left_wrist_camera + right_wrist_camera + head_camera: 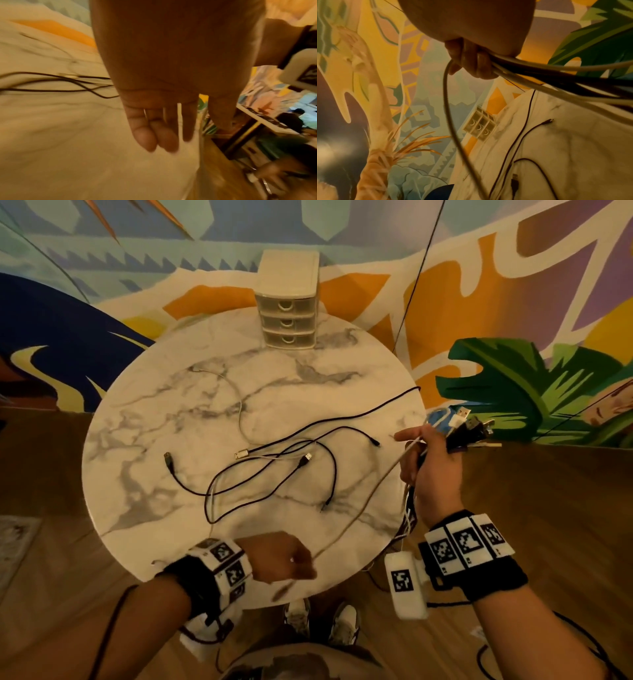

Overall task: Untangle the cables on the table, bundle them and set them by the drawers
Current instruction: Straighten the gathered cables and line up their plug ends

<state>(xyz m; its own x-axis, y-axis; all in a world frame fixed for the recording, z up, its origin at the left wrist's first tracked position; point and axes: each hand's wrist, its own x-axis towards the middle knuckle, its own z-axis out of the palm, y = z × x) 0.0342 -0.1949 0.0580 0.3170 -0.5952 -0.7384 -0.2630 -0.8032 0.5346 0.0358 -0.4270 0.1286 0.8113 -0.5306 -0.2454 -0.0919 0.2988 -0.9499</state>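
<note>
Several black cables [274, 470] and a thin white cable [236, 402] lie tangled on the round marble table [154, 422]. My right hand [428, 470] hangs past the table's right edge and grips a bundle of cables [530, 70], whose plugs [459, 422] stick out above the fist. One taut white cable [363, 501] runs from that fist down to my left hand [294, 559] at the near edge. The left hand's fingers [154, 132] curl round this cable [179, 116]. The small white drawers [287, 316] stand at the table's far edge, also in the right wrist view [479, 127].
A painted mural wall stands close behind the table. A thin black cord [411, 292] hangs down at the back right. Wooden floor surrounds the table, and my shoes [322, 621] show under its near edge. A seated person [291, 119] appears far off in the left wrist view.
</note>
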